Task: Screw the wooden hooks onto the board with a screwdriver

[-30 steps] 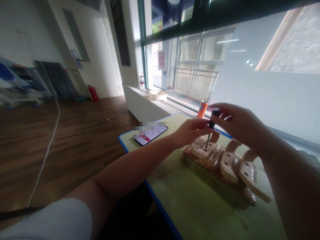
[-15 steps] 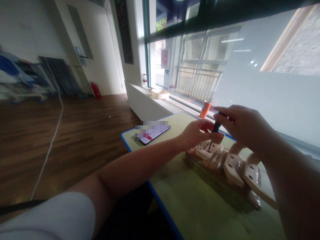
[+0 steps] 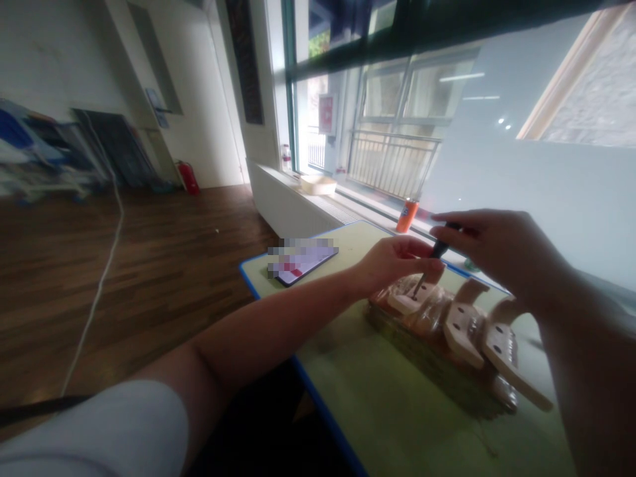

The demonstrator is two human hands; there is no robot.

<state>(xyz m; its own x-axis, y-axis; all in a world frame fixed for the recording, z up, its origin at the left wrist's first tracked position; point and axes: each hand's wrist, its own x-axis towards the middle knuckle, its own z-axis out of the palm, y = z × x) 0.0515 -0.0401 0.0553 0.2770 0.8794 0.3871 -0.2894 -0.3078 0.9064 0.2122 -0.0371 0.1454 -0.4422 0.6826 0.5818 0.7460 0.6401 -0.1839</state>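
Note:
A screwdriver (image 3: 439, 250) with a dark handle slants down, its thin metal shaft meeting a hole in a pale wooden piece (image 3: 406, 303). My right hand (image 3: 497, 248) is closed on the top of the handle. Around the lower handle and upper shaft, the thumb and fingers of my left hand (image 3: 395, 262) pinch together. That piece lies on a brown block (image 3: 422, 354) wrapped in clear plastic. Two more wooden pieces with dark holes, a middle one (image 3: 462, 331) and a right one (image 3: 501, 341), rest along the same block.
The green table (image 3: 358, 397) has a blue edge. A phone (image 3: 311, 264) lies at its far left corner. Beyond the table, an orange can (image 3: 407, 216) and a cream tray (image 3: 318, 185) stand by the window. A red fire extinguisher (image 3: 188, 177) is across the room.
My right hand has shifted slightly right, and the screwdriver's handle leans further that way. My left hand and the wooden pieces stay almost where they were.

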